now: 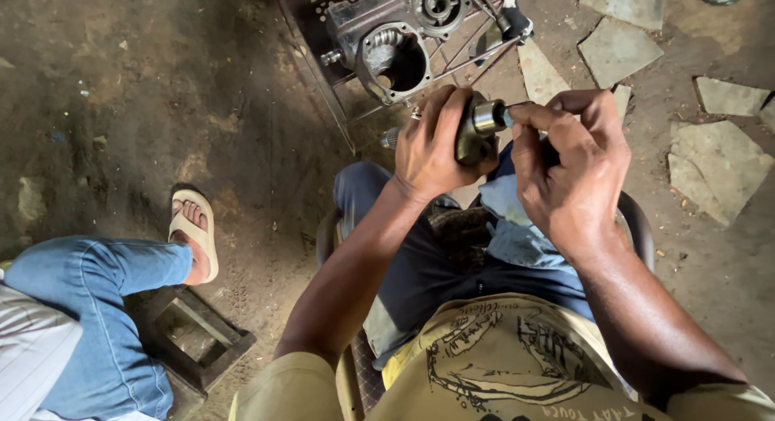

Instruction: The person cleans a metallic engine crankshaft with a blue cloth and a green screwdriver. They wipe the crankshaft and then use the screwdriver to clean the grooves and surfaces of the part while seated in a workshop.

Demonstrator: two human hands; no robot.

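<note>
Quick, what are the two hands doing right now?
Left hand: closed around a dark metal part.
Right hand: fingers pinched on a thin tool at the part's shiny end.

Soft, even daylight, faint shadows, sharp focus throughout, slight wide-angle stretch at edges.

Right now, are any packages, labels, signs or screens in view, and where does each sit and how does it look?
No packages, signs or screens.
Only printing: dark line drawing with lettering on the yellow-olive shirt, bottom centre, on the person's chest.
Grey metal part in the left hand and right hand: no label visible.
</note>
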